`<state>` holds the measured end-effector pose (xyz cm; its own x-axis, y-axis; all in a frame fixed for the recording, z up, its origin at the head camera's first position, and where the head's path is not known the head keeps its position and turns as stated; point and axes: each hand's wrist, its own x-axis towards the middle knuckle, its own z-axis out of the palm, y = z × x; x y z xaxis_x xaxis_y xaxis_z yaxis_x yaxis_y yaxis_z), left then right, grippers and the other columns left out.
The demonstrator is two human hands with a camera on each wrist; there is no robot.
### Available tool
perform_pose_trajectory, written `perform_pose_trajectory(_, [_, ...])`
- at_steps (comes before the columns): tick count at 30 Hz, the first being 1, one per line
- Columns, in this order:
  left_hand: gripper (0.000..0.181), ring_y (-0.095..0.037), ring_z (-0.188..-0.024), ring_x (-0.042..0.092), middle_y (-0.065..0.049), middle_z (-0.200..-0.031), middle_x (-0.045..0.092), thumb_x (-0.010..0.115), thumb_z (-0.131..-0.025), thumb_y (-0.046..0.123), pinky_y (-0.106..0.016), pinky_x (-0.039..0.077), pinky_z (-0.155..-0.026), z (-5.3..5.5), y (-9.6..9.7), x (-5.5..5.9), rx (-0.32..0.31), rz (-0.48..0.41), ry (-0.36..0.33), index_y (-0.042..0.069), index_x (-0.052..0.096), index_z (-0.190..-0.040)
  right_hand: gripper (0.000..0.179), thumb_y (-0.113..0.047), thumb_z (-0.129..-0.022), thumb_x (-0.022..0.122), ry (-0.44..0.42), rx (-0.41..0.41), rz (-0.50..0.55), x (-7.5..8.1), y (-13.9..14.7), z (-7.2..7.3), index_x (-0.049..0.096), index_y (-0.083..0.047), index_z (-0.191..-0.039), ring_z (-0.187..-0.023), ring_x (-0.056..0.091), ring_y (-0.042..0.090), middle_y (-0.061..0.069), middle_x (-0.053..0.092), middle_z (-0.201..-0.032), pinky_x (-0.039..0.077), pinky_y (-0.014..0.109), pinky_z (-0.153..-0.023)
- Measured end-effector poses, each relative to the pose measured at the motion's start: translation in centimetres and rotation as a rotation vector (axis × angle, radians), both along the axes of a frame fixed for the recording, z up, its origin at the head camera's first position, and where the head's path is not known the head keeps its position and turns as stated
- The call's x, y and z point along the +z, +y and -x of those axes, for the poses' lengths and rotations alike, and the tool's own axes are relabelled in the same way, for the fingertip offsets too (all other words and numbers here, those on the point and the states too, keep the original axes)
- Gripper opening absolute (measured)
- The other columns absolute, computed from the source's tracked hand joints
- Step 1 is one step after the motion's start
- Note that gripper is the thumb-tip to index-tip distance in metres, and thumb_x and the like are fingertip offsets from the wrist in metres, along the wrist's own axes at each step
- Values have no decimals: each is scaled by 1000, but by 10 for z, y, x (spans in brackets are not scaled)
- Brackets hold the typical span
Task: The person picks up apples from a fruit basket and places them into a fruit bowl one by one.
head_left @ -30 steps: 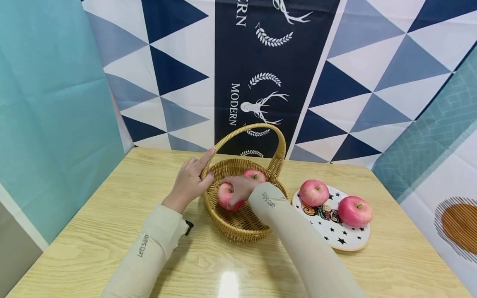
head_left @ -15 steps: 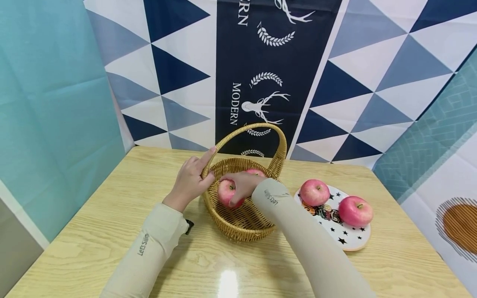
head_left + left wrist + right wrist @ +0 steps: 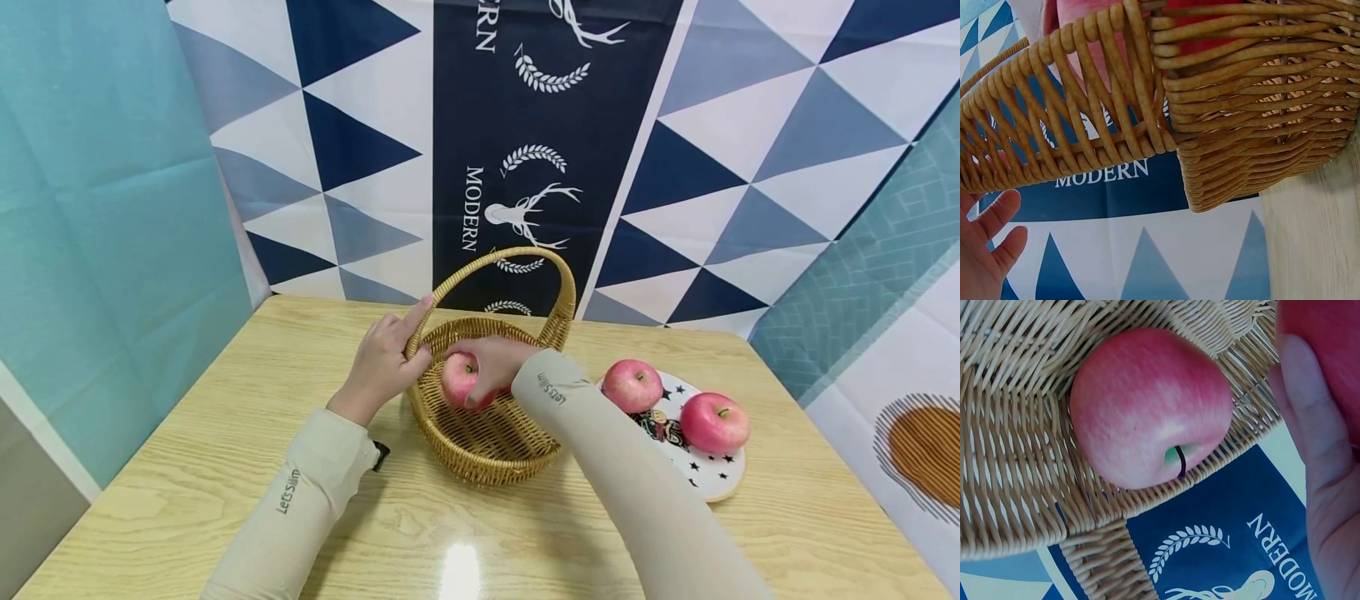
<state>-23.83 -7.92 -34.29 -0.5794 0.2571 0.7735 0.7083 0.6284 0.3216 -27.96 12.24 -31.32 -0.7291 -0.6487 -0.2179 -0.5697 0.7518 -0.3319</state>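
Head view, and patterned cloth [image 3: 600, 117] fills the back, pale wooden bench [image 3: 195, 450] spreading out before it. Upright on that bench stands the wicker basket [image 3: 480, 477], its handle [image 3: 517, 252] arching high! To the right lies the star-printed plate [image 3: 705, 468], partly covered by the right sleeve [image 3: 645, 492]. Now the hands: left grip [image 3: 377, 364] pinches the handle low at its left end, while right grip [image 3: 495, 362] is inside the basket, curled round one apple [image 3: 457, 382]. Right wrist view shows a second apple [image 3: 1141, 406] in the basket, clear of that hand, dark stem [image 3: 1181, 464] showing. Two more apples [image 3: 715, 423] sit apart on the plate.
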Motion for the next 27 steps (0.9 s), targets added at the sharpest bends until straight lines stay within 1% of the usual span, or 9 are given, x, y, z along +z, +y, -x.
perform_pose_trajectory(4, [60, -28, -70, 46, -7, -61, 46, 52, -79, 15, -42, 38, -62, 0, 0, 1, 1, 3, -6, 8, 50, -139, 81, -23, -62, 78, 1, 10, 10, 6, 1, -2, 49, -11, -136, -96, 54, 17, 1, 60, -110, 45, 30, -84])
perform_pose_trajectory(11, [60, -28, -70, 46, -7, -61, 46, 52, -79, 15, -42, 38, -63, -1, 0, 2, 5, 5, -17, 8, 50, -139, 81, -22, -62, 79, -49, -9, 33, 14, 3, -4, 50, -12, -136, -97, 53, 17, 1, 59, -110, 44, 29, -84])
perform_pose_trajectory(18, [61, -28, -70, 46, -6, -61, 45, 52, -79, 15, -42, 39, -64, -1, -1, 1, 8, 3, -22, 8, 49, -139, 77, -25, -63, 79, -24, -21, 8, 25, 6, -7, 50, -13, -134, -97, 54, 17, 2, 59, -109, 44, 29, -86])
perform_pose_trajectory(24, [61, -29, -70, 47, -7, -61, 46, 53, -78, 15, -43, 39, -63, -1, -1, 1, 7, 6, -13, 8, 50, -139, 78, -28, -63, 77, -10, -7, 14, 30, 15, -6, 49, -13, -134, -102, 53, 20, 5, 57, -114, 43, 33, -89])
perform_pose_trajectory(27, [61, -29, -71, 47, -7, -61, 48, 53, -78, 15, -44, 40, -64, -1, 0, 1, 7, 5, -10, 8, 50, -139, 79, -28, -63, 77, -7, -3, 3, 35, 18, -8, 49, -13, -135, -105, 51, 21, 6, 55, -117, 42, 34, -92])
